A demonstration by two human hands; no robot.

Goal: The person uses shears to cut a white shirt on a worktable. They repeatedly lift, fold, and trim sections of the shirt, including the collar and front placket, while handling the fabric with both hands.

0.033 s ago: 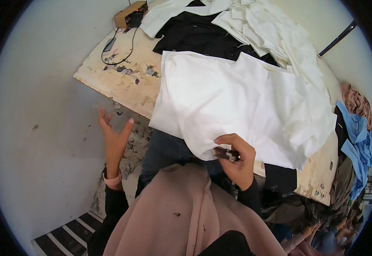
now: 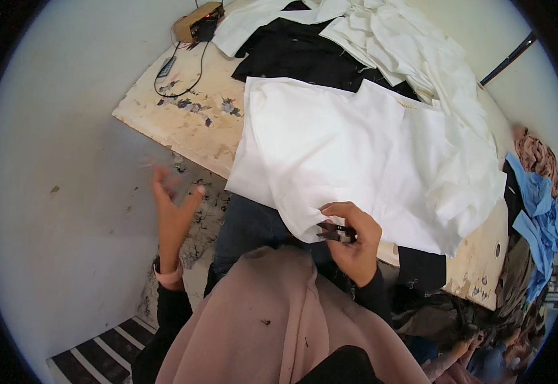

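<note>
A white cloth garment piece (image 2: 330, 141) lies spread over the near part of the table, its front edge hanging down toward my lap. At that edge my right hand (image 2: 357, 246) is closed around small dark thread snips (image 2: 337, 232), whose pointed blades face left. The thumb and index finger also touch or nearly touch a fold of the white cloth; I cannot tell whether they pinch it. Away to the left, beyond the table edge, my left hand (image 2: 171, 198) is raised with fingers apart and nothing visible in it. Its fingertips are smeared by motion.
The worn tabletop (image 2: 157, 115) carries a small brown box (image 2: 199, 22) with wires. Black cloth (image 2: 291, 54) and heaped white cloth (image 2: 419, 57) lie farther back. A wall (image 2: 55, 192) stands at left. Blue garments (image 2: 534, 205) and another person's hands (image 2: 464, 345) are at right.
The snips have turned slightly in my right hand, so their blades show more clearly. My left fingers have shifted a little and blurred. The cloth stays in place.
</note>
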